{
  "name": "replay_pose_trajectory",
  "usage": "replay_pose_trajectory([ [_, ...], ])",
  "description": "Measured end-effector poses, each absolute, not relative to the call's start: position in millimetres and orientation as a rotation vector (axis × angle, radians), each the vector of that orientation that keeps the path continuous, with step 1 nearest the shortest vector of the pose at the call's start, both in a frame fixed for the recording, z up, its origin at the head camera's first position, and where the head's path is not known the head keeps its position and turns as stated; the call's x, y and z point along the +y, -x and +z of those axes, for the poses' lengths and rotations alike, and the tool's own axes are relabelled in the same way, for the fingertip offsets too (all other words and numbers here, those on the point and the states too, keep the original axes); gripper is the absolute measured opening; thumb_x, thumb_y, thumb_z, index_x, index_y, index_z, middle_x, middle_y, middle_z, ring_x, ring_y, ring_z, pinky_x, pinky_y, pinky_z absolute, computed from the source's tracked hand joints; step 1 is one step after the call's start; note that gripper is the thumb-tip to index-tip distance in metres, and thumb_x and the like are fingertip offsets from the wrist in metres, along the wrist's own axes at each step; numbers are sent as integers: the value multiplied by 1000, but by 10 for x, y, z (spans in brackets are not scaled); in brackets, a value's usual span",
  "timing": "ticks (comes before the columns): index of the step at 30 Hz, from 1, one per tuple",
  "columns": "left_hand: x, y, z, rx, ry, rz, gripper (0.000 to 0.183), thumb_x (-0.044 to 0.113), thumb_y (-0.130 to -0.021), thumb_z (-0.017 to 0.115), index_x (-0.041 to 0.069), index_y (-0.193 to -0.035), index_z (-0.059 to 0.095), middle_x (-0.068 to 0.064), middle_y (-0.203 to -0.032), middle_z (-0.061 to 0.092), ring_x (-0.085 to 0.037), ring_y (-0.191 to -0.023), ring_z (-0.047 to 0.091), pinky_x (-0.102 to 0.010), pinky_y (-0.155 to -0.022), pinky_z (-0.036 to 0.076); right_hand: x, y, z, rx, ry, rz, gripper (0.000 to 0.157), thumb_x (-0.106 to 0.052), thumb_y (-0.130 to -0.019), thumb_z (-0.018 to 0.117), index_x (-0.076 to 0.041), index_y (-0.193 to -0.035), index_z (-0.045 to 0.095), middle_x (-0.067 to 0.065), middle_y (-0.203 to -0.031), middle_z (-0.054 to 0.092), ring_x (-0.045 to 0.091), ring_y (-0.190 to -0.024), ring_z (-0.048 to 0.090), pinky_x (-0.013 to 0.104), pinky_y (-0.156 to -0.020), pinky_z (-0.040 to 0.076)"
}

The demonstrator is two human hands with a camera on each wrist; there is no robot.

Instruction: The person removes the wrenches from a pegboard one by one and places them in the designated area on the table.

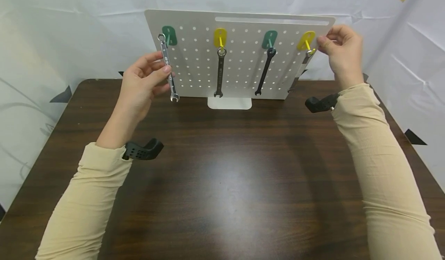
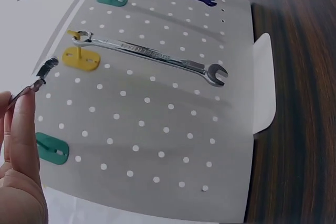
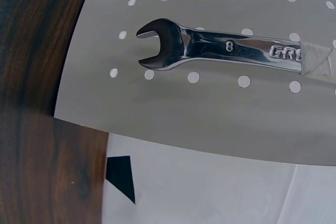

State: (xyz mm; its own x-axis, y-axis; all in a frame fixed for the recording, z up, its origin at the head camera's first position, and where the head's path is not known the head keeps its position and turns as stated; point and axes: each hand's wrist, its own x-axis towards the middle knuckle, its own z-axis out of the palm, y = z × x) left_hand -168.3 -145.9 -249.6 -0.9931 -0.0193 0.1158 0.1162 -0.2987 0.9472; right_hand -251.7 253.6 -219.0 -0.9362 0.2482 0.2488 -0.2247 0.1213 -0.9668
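Note:
My left hand [image 1: 139, 84] pinches a shiny combination wrench [image 1: 166, 61] between thumb and fingers, its ring end up and open end down. That ring end overlaps the left green hook [image 1: 169, 36] in the head view; the left wrist view shows the held wrench [image 2: 38, 80] end-on, near the green hook [image 2: 52, 149]. At the upper right edge of a grey pegboard [image 1: 243, 68], my right hand [image 1: 344, 53] grips the board with its thumb on the front. Close beside the thumb is a yellow hook [image 1: 306, 40] carrying another wrench [image 1: 299, 70]. The right wrist view does not show the hand.
A middle wrench [image 1: 220, 72] hangs from a yellow hook [image 1: 219, 38], and a dark wrench [image 1: 265, 71] from a green hook [image 1: 269, 39]. The pegboard stands on a white foot [image 1: 229, 103] at the back of the brown table [image 1: 222, 167], before a white sheet [image 1: 104, 28].

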Motion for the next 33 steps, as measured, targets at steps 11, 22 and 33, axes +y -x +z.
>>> replay_pose_trajectory([
  [11,-1565,1612,-2578,-1901,89,-2414,32,5,-83,71,8,-114,62,1,-89,62,-7,-77,67,-18,-62,59,2547,2522,-2168,-2037,22,1895,19,4,-83,66,-13,-77,64,-8,-69,65,2,-68,62,8,-67,54],
  [22,-1814,1587,-2832,-2043,-54,-2397,30,7,-85,70,15,-112,59,6,-90,63,-3,-77,66,-16,-65,58,2535,2517,-2177,-2012,-2,1907,17,3,-83,67,-13,-77,64,-7,-70,65,3,-69,63,8,-69,55],
  [33,-2065,1643,-3080,-2309,-333,-2214,48,14,-91,65,8,-134,47,10,-97,58,3,-79,62,-12,-67,56,2516,2524,-2185,-2046,9,1856,16,1,-83,67,-14,-78,64,-8,-71,65,2,-71,63,7,-70,54],
])
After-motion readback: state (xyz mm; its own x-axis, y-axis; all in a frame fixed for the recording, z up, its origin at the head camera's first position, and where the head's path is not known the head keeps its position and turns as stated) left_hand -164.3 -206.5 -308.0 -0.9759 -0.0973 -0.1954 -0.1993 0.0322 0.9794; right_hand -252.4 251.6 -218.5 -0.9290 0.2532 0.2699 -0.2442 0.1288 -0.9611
